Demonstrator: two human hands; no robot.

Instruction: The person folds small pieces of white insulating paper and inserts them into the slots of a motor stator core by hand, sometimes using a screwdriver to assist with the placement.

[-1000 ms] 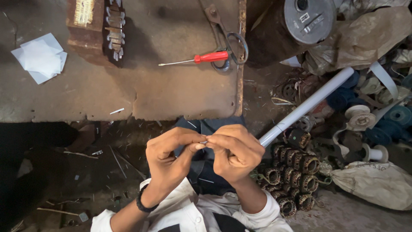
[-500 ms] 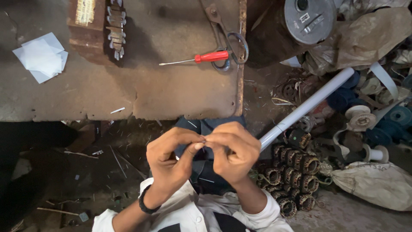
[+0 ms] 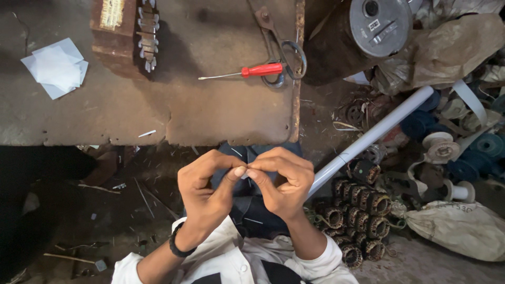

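Note:
My left hand and my right hand meet fingertip to fingertip over my lap, below the edge of the low worktable. Between the pinched thumbs and forefingers is a very small pale piece, too small to tell what it is. A dark band circles my left wrist. Both white sleeves show at the bottom of the view.
On the table lie a red-handled screwdriver, scissors, white paper pieces and a rusty stator block. A white pipe slants at right, above a pile of wound coils, spools and sacks. A metal drum stands top right.
Both hands stay pinched together in the same place; only the fingertips shift slightly.

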